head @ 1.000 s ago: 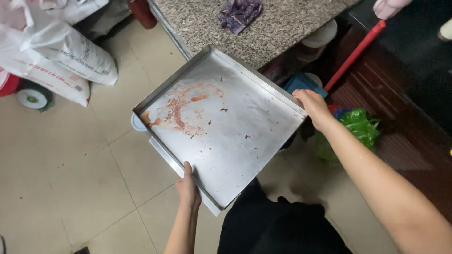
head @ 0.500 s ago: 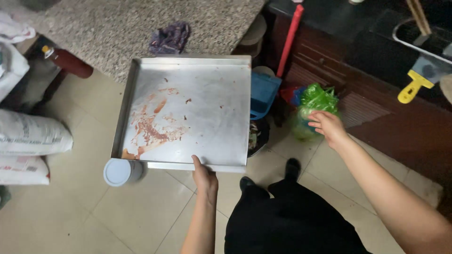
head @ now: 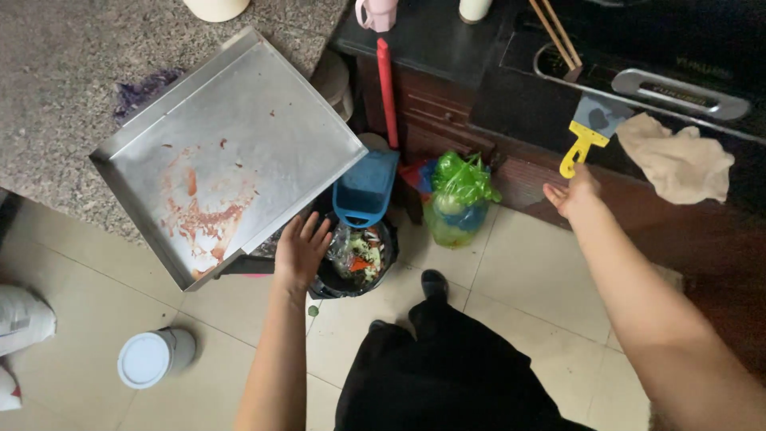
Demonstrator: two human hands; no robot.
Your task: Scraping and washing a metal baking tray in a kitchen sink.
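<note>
our left hand [head: 302, 249] grips the lower edge of the steel tray [head: 263, 136], fingers spread under it; tray tilted, red smears at its low corner, hanging over the granite surface [head: 64, 72] edge and above the waste bin [head: 357, 257]. our right hand [head: 572, 194] open, just below the yellow scraper [head: 580, 148] at the dark surface's edge.

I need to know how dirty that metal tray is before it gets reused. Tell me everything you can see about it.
The metal tray is a large, square, shallow sheet of dull silver metal with low raised rims. Reddish-orange sauce smears and a few dark specks mark its lower half; the upper half looks mostly bare. It is held tilted, its near corner over a dark bin of food scraps, its far part above the speckled stone counter. The left hand holds its near edge.
</note>
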